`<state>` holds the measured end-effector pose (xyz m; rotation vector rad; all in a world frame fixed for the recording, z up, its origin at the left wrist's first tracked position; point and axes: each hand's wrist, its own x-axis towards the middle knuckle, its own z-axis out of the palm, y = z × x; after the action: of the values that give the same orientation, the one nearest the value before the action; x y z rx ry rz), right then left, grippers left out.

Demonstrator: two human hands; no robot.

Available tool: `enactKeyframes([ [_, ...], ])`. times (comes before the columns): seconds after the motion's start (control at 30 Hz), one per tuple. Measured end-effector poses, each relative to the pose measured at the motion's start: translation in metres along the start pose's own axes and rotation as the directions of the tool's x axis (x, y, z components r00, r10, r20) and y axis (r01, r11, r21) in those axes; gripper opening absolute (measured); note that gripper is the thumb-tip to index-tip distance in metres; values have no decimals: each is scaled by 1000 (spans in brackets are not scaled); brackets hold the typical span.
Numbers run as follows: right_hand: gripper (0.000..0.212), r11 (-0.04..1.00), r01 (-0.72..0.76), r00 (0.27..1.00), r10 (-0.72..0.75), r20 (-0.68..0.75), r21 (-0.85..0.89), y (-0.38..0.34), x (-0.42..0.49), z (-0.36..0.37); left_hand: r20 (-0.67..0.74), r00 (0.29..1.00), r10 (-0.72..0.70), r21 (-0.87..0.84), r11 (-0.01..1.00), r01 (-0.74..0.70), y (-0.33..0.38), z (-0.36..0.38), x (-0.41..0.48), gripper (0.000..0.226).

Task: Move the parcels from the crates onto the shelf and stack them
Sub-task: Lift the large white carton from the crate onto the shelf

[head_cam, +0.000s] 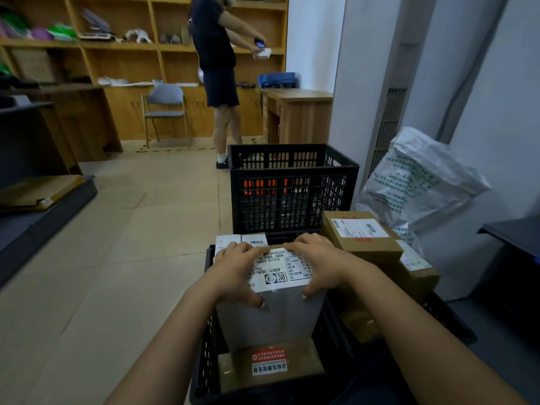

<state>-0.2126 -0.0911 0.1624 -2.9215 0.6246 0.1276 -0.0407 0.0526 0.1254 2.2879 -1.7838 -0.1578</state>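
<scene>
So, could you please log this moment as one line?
stage: pickup | left hand: grips grey parcel | right hand: grips it too | parcel: in near crate

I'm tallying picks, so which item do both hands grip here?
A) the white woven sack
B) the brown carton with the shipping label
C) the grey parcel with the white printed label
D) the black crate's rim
C: the left hand and the right hand both curl over the labelled top of the grey parcel.
</scene>
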Motion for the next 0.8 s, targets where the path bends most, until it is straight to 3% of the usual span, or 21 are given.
enactKeyframes([
  [0.47,125,989,-41,990,21,-141,-144,-9,-44,-39,-155,975,159,40,987,-155,36,-50,-20,110],
  [0.8,99,997,9,926,-36,-376,-76,-15,-69,-59,-399,876,272,126,962,-242,46,-44,-16,106],
])
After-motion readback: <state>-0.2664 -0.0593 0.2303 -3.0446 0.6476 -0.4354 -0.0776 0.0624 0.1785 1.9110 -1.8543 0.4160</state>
